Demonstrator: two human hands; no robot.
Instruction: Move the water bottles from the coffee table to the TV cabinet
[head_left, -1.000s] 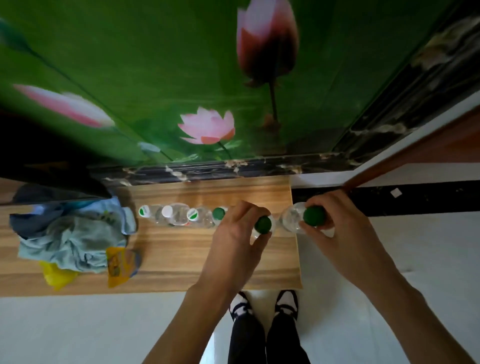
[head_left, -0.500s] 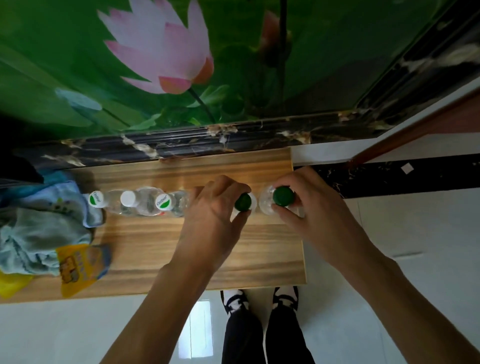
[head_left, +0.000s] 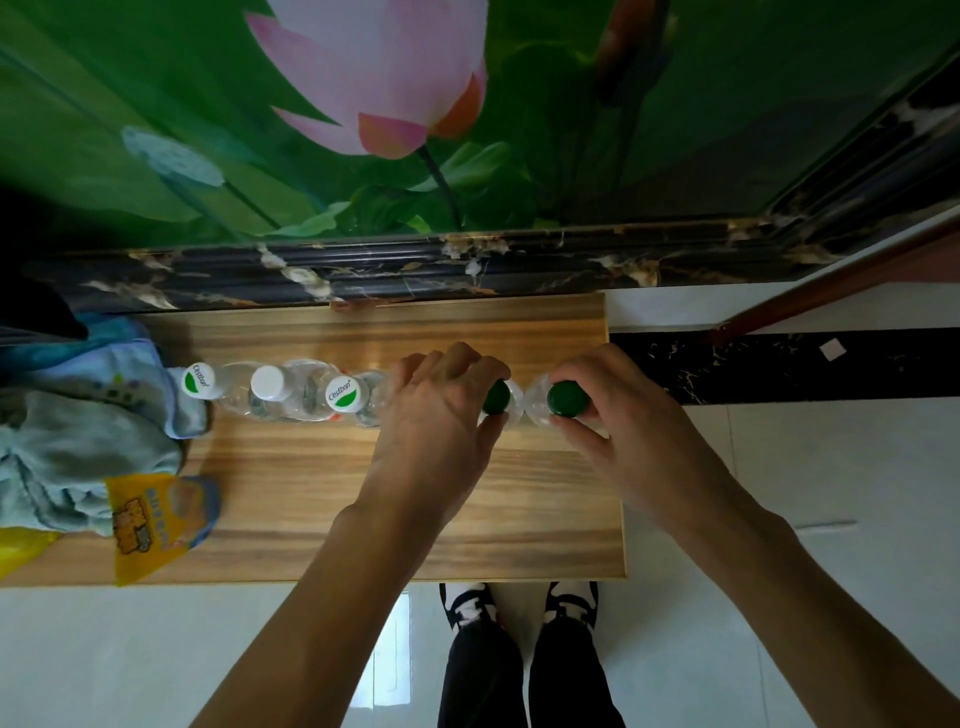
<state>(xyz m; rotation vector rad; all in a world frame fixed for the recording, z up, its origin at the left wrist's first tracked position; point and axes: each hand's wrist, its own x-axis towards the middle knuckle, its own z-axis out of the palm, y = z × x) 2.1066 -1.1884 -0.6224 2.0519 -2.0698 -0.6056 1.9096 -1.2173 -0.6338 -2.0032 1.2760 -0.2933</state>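
Note:
A wooden TV cabinet top (head_left: 363, 493) lies below me against a lotus mural wall. On it stands a row of clear water bottles seen from above: one with a green-and-white cap (head_left: 198, 381), one with a white cap (head_left: 268, 383), another with a green-and-white cap (head_left: 344, 394). My left hand (head_left: 441, 415) grips a green-capped bottle (head_left: 497, 397) at its neck. My right hand (head_left: 623, 415) grips a second green-capped bottle (head_left: 566, 399) near the cabinet's right end. Both held bottles stand upright in line with the row; their bases are hidden.
A pile of light blue cloth (head_left: 78, 441) and a yellow printed bag (head_left: 145, 519) lie on the cabinet's left part. A dark marble ledge (head_left: 467, 265) runs behind it. White tiled floor (head_left: 779, 493) and my shoes (head_left: 519, 605) are below.
Both hands have lowered the two green-capped bottles to the cabinet top at the right end of the row, and the view has come closer.

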